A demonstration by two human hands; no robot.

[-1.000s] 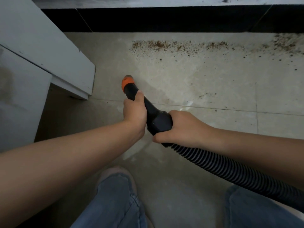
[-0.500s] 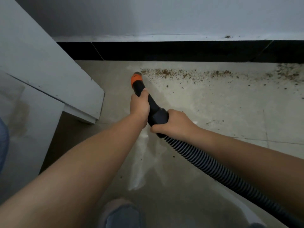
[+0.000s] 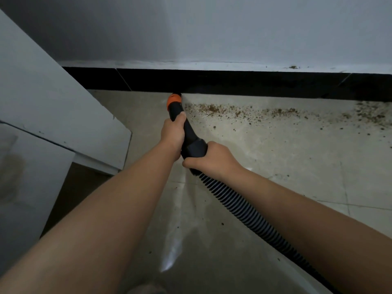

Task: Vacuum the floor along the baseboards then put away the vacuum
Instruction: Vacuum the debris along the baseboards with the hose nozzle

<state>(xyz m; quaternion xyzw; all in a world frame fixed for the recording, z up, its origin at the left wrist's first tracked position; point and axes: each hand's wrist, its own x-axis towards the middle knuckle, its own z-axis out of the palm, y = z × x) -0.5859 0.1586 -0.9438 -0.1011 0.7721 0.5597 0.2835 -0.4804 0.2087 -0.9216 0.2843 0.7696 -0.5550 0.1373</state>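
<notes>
Head view: left hand (image 3: 172, 132) and right hand (image 3: 209, 160), fingers wrapped, grip a black orange-tipped vacuum nozzle (image 3: 182, 126) with ribbed hose (image 3: 244, 211) touching the glossy black baseboard (image 3: 244, 83) beside gritty brown crumbs (image 3: 244, 112).

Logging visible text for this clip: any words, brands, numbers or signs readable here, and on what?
None. The vacuum nozzle, its hose, the black baseboard, wall and white cabinet bear no legible text.
</notes>
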